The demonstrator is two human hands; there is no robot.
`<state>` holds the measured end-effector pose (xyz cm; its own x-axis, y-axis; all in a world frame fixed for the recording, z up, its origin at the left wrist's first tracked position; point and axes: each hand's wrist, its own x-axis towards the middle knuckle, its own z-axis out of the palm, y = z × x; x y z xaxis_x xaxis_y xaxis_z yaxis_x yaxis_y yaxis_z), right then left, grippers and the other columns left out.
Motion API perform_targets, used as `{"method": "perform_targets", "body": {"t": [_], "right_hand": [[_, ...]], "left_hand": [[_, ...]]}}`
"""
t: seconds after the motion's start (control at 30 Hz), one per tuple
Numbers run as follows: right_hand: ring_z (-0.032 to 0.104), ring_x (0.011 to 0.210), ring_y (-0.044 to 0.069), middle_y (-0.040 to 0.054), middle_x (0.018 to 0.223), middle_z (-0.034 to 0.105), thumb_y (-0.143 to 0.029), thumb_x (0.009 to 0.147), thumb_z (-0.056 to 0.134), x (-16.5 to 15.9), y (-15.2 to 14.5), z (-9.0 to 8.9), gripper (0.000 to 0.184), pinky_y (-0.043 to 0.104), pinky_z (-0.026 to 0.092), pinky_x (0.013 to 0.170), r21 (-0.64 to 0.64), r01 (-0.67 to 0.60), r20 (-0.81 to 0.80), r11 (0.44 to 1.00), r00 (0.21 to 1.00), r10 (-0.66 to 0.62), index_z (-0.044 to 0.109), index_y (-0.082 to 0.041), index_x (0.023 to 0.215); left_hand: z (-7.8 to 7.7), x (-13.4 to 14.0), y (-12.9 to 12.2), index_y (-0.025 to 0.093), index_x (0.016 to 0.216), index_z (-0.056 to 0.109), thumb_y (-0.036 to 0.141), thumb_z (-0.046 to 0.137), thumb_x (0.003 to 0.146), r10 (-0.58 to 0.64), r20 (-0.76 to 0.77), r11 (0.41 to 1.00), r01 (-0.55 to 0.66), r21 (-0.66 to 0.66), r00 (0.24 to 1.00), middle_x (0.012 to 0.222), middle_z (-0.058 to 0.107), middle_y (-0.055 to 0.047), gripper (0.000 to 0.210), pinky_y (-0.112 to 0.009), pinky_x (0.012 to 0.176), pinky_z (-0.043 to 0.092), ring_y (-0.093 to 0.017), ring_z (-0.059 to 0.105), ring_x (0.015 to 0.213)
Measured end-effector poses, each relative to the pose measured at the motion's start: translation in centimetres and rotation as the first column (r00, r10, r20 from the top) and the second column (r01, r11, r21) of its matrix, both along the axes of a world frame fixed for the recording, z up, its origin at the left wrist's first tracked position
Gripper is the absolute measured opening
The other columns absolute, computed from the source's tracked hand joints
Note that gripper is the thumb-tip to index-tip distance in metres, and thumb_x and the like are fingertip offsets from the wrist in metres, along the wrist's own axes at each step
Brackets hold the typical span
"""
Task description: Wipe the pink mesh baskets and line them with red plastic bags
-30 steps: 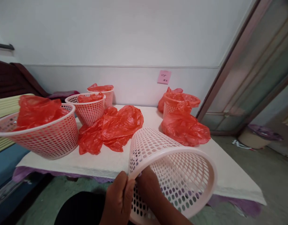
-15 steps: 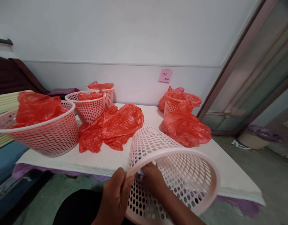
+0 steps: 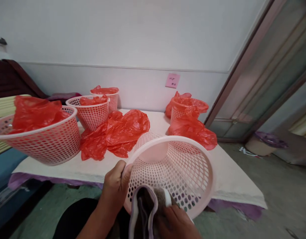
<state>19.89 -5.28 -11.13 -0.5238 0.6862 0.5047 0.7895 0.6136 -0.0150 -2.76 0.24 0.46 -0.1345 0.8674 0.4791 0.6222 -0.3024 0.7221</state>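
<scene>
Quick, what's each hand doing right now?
Left hand: closed on the rim of the pale pink basket.
Right hand: closed, holding a folded brown cloth with pale edging.

The cloth (image 3: 154, 207) is being cropped by the bottom edge, the left basket (image 3: 49, 144) by the left; the held basket (image 3: 171, 167) is being partly hidden by cloth.

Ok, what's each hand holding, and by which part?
Left hand: the tilted pale pink basket, by its rim, left side. Right hand: a folded brownish cloth, by its right side; exact contact unclear.
</scene>
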Motion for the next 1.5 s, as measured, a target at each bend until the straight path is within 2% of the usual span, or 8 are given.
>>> {"method": "perform_targets", "body": {"t": [0.17,0.27,0.47,0.6,0.97,1.23,1.37,1.5], "right_hand": [[0.054,0.073,0.021,0.0032,0.079,0.060,-0.005,0.079,0.051,2.1,2.3,6.0,0.020,0.033,0.042,0.063,-0.005,0.047,0.009,0.999,0.999,-0.047,0.059,-0.023,0.080],[0.055,0.078,0.022,0.0046,0.084,0.061,-0.004,0.079,0.052,2.6,2.5,7.6,0.022,0.035,0.044,0.066,-0.044,0.105,-0.055,0.993,0.993,-0.108,0.061,-0.022,0.085],[0.062,0.072,0.020,0.0009,0.083,0.067,-0.029,0.089,0.060,-2.2,0.6,3.1,0.005,0.031,0.049,0.064,0.012,-0.025,-0.033,1.000,0.999,0.025,0.065,-0.029,0.090],[0.066,0.086,0.029,0.0100,0.103,0.071,-0.030,0.091,0.053,-3.7,0.7,1.2,0.028,0.041,0.053,0.073,0.128,-0.034,0.037,0.991,0.999,0.029,0.062,-0.025,0.117],[0.067,0.089,0.030,0.0113,0.106,0.072,-0.022,0.087,0.055,-4.3,1.2,0.4,0.037,0.042,0.056,0.073,0.116,0.004,0.025,0.993,1.000,-0.007,0.060,-0.021,0.124],[0.066,0.077,0.028,0.0124,0.095,0.071,-0.021,0.078,0.062,-4.2,2.2,-0.5,0.043,0.041,0.058,0.067,0.100,-0.031,-0.004,0.994,1.000,0.031,0.058,-0.013,0.120],[0.065,0.077,0.028,0.0163,0.095,0.069,-0.016,0.075,0.058,-4.4,3.0,0.7,0.044,0.043,0.057,0.064,0.116,-0.101,-0.059,0.988,0.992,0.109,0.057,-0.009,0.118],[0.062,0.090,0.028,0.0180,0.105,0.065,-0.021,0.076,0.058,-5.4,3.2,3.5,0.053,0.043,0.056,0.075,-0.060,-0.170,-0.262,0.984,0.953,0.149,0.051,-0.008,0.126]], "left_hand": [[1.9,-0.4,0.6,0.024,0.067,0.038,0.050,0.040,0.095,0.005,0.038,0.998,-0.002,-0.069,0.999,0.059,0.036,0.008,0.039,-0.023,0.053,0.034,-0.011,0.040,0.054],[3.0,-0.8,0.9,0.024,0.067,0.041,0.055,0.041,0.093,-0.013,0.050,0.994,0.018,-0.106,0.999,0.059,0.036,0.008,0.041,-0.025,0.054,0.033,-0.011,0.039,0.056],[4.2,-0.1,1.4,0.023,0.065,0.039,0.052,0.043,0.093,-0.063,-0.045,0.996,0.061,-0.057,0.997,0.058,0.035,0.008,0.040,-0.026,0.055,0.031,-0.011,0.038,0.054],[4.7,1.0,1.6,0.023,0.065,0.038,0.052,0.045,0.092,-0.113,-0.068,0.993,0.111,-0.041,0.991,0.058,0.036,0.008,0.040,-0.026,0.055,0.031,-0.012,0.038,0.055],[4.5,1.6,2.3,0.023,0.067,0.037,0.051,0.047,0.092,-0.145,-0.074,0.989,0.142,-0.044,0.987,0.059,0.034,0.009,0.039,-0.026,0.055,0.030,-0.011,0.037,0.056],[3.8,1.7,2.7,0.023,0.064,0.036,0.054,0.051,0.089,-0.117,0.020,0.991,0.118,-0.068,0.993,0.058,0.031,0.009,0.042,-0.026,0.055,0.028,-0.010,0.034,0.055],[2.1,1.8,1.3,0.024,0.065,0.037,0.053,0.051,0.089,-0.090,0.070,0.987,0.098,-0.127,0.994,0.056,0.033,0.009,0.040,-0.025,0.052,0.030,-0.011,0.037,0.053],[-1.1,2.1,-1.0,0.024,0.068,0.039,0.048,0.043,0.094,-0.098,0.173,0.971,0.133,-0.201,0.980,0.060,0.040,0.008,0.036,-0.024,0.055,0.037,-0.011,0.043,0.056]]}}
